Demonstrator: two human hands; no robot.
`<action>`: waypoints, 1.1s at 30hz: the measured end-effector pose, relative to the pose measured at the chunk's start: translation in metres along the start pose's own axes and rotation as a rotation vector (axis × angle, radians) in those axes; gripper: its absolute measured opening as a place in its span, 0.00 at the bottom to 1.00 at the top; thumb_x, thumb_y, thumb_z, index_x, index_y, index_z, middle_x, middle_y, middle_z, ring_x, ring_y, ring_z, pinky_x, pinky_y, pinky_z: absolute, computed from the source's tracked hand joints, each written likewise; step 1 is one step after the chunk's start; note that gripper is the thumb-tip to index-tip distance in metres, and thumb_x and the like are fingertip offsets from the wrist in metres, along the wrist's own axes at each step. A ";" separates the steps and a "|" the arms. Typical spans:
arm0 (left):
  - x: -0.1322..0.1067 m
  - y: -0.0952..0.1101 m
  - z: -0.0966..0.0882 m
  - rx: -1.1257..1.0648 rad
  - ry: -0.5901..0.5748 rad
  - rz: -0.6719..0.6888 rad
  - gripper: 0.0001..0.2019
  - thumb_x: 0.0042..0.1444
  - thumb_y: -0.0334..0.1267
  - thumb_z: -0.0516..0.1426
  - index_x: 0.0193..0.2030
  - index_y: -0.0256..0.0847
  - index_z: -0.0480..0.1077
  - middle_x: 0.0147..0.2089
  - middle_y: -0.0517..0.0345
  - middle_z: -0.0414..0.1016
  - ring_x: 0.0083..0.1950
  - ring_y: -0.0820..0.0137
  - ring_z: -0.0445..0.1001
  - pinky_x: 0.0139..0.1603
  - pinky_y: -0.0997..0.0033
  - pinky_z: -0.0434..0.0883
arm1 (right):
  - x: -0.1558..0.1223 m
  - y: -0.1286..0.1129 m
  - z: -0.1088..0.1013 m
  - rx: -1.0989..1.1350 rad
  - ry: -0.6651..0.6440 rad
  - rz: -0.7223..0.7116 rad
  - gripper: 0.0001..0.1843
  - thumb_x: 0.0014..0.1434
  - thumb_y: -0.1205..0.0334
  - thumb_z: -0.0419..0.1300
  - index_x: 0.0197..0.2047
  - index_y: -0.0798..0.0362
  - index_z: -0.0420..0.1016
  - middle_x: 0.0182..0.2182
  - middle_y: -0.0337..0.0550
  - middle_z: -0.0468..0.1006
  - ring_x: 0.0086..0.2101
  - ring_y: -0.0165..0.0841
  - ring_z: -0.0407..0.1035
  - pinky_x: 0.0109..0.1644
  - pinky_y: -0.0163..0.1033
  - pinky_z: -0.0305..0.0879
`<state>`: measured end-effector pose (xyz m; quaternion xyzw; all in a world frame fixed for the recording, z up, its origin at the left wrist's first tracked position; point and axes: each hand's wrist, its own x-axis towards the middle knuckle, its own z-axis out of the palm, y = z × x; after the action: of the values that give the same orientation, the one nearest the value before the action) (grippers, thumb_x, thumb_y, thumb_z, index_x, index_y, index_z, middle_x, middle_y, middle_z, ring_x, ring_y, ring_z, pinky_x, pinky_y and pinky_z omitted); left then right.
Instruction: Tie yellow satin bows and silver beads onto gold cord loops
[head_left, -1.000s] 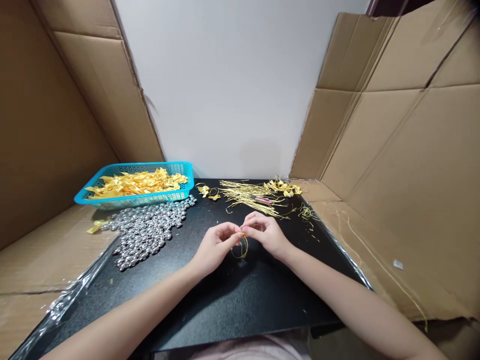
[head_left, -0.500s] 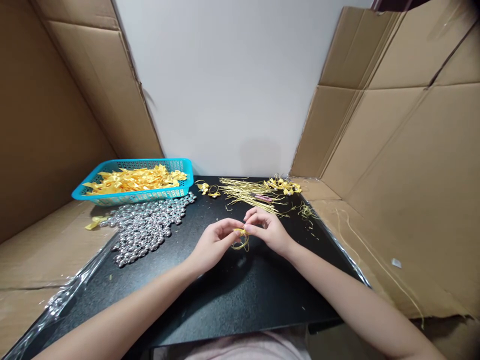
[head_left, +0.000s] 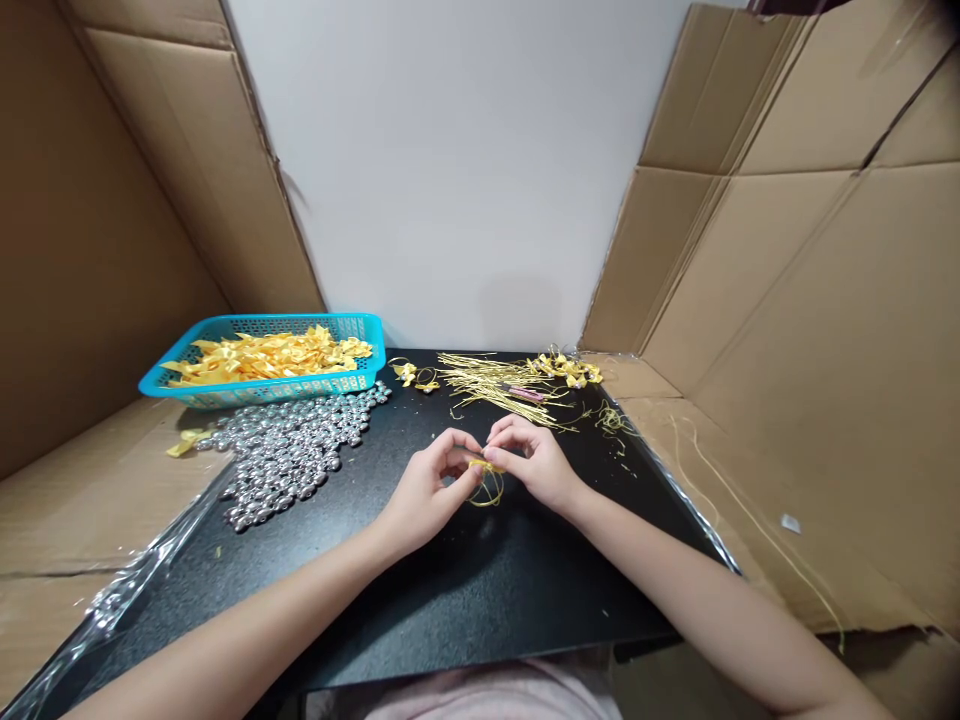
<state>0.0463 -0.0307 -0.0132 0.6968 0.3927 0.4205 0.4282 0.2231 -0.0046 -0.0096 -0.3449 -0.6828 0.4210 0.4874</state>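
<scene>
I'm taking the loop as my clock's centre, with twelve pointing away. Nearest me, the black tabletop (head_left: 480,610) is spreading out at six. The left hand (head_left: 427,492), at nine, is pinching a yellow bow (head_left: 487,465) between thumb and fingers, and the thin loop (head_left: 486,504) is hanging from it just above the tabletop. The right hand (head_left: 541,465), at three, is bringing thumb and forefinger together at the bow's upper edge; I'm not managing to tell what, if anything, sits between those tips.

I'm judging the step in hand to be fine fastening work where bow and loop meet. To my mind the next move is calling for a steady left pinch while the right fingertips are drawing the join snug, without crushing the bow.

Farther out, silver beads (head_left: 292,450) are lying between nine and ten, and a thread tangle (head_left: 615,418) at two. Cut cords (head_left: 484,380) are fanning out at twelve, with a pink tool (head_left: 526,394) resting on them toward one. Looped bows (head_left: 566,370) are piling up beyond, and at ten a blue basket (head_left: 300,389) is holding yellow ribbons (head_left: 262,356).
</scene>
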 end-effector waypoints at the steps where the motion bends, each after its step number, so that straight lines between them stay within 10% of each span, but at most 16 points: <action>1: 0.000 0.000 0.000 0.006 0.002 0.007 0.07 0.59 0.39 0.56 0.40 0.41 0.62 0.31 0.60 0.77 0.29 0.74 0.70 0.30 0.76 0.65 | 0.000 0.000 0.000 -0.004 0.004 0.002 0.06 0.51 0.60 0.64 0.26 0.52 0.76 0.33 0.40 0.71 0.35 0.32 0.66 0.43 0.40 0.62; 15: 0.000 0.001 -0.001 0.140 -0.014 0.063 0.06 0.59 0.38 0.55 0.35 0.41 0.60 0.27 0.64 0.72 0.27 0.75 0.66 0.28 0.77 0.61 | -0.002 -0.001 0.002 -0.094 0.052 -0.029 0.05 0.52 0.61 0.63 0.28 0.53 0.75 0.33 0.41 0.73 0.36 0.33 0.68 0.42 0.40 0.63; 23: 0.002 0.001 -0.002 0.228 0.094 0.082 0.05 0.57 0.35 0.55 0.34 0.41 0.60 0.25 0.66 0.67 0.26 0.75 0.65 0.28 0.77 0.60 | -0.016 -0.017 0.008 -0.603 0.132 -0.378 0.04 0.52 0.63 0.64 0.26 0.51 0.75 0.29 0.38 0.70 0.34 0.32 0.64 0.44 0.42 0.57; 33: 0.001 0.001 -0.003 0.273 0.224 0.111 0.07 0.57 0.37 0.56 0.35 0.42 0.59 0.29 0.63 0.72 0.28 0.74 0.69 0.29 0.77 0.63 | -0.021 -0.009 0.009 -0.980 0.203 -0.379 0.08 0.53 0.55 0.65 0.27 0.50 0.76 0.30 0.41 0.73 0.36 0.36 0.62 0.49 0.48 0.46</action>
<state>0.0443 -0.0296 -0.0115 0.7178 0.4524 0.4612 0.2595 0.2196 -0.0286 -0.0108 -0.4419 -0.7991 -0.0781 0.4001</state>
